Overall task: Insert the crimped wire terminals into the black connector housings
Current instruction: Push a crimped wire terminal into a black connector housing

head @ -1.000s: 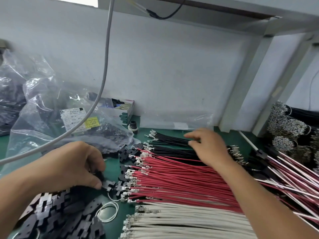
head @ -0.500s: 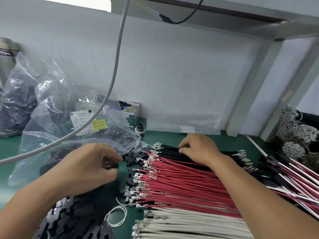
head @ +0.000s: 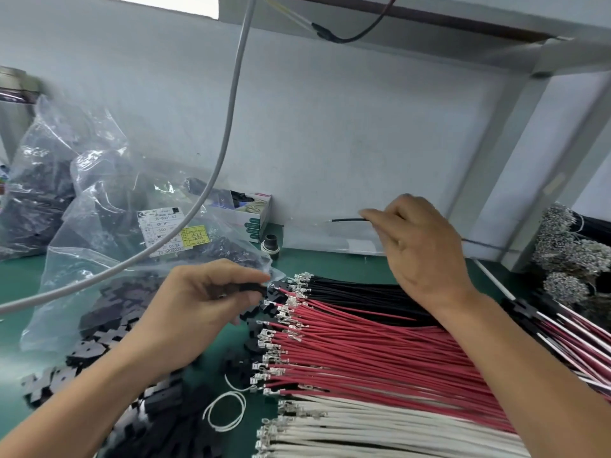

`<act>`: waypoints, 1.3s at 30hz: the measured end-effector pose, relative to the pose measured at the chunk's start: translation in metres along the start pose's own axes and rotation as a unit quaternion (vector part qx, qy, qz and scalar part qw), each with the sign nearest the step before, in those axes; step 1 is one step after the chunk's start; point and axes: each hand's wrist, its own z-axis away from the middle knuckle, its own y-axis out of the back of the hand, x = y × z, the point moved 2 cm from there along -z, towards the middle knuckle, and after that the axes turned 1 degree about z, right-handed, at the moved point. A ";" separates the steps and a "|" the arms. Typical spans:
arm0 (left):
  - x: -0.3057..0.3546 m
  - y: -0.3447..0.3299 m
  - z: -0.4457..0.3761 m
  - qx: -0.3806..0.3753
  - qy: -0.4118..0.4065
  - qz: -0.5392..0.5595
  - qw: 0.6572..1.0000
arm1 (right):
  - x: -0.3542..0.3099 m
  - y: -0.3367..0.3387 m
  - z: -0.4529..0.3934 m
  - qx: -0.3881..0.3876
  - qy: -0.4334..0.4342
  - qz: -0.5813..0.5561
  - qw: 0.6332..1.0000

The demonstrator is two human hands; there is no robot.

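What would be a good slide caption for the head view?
Right hand lifts a black wire while left hand pinches a black housing.

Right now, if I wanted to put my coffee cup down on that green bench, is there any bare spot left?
Hardly. The clearest green mat lies along the back wall, between the small black threaded cap and the row of black wires. A smaller patch sits far left, beside the clear plastic bags. Elsewhere, red wires, white wires and black connector housings crowd it.
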 end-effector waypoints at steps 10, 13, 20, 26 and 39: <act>0.013 -0.028 0.016 -0.062 0.078 0.072 0.992 | -0.056 0.020 0.085 -0.018 -0.020 -0.162 0.986; 0.014 -0.029 0.018 -0.070 0.088 0.065 0.992 | -0.055 0.018 0.087 -0.039 -0.037 -0.203 0.978; 0.015 -0.031 0.019 -0.075 0.101 0.088 0.988 | -0.053 0.016 0.090 -0.068 -0.061 -0.245 0.965; 0.015 -0.034 0.022 -0.080 0.099 0.084 0.988 | -0.054 0.019 0.091 -0.054 -0.083 -0.232 0.968; 0.010 -0.038 0.022 -0.057 0.070 0.060 0.994 | -0.048 0.022 0.088 -0.086 -0.110 -0.255 0.957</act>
